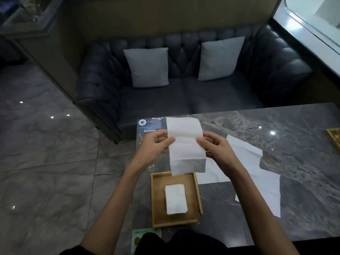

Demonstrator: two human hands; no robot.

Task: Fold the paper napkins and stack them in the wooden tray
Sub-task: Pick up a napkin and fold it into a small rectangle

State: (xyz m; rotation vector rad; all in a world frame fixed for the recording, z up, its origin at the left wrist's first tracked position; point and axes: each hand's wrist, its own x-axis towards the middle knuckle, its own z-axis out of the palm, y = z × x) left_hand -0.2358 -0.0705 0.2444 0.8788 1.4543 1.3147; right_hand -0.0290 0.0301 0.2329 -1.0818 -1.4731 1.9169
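I hold a long white paper napkin [185, 144] in the air above the table, folded into a strip. My left hand [156, 144] pinches its left edge and my right hand [214, 147] pinches its right edge, both near the strip's middle. Below it the wooden tray [156, 203] sits near the table's front left, with a small stack of folded napkins [175, 198] inside. Unfolded napkins [257, 173] lie spread flat on the table to the right of the tray.
The dark marble table [294, 162] runs to the right, with another wooden container [334, 137] at its far right edge. A printed leaflet [150, 124] lies at the table's far left corner, a green card [138, 236] near its front. A dark sofa [184, 89] with two grey cushions stands beyond.
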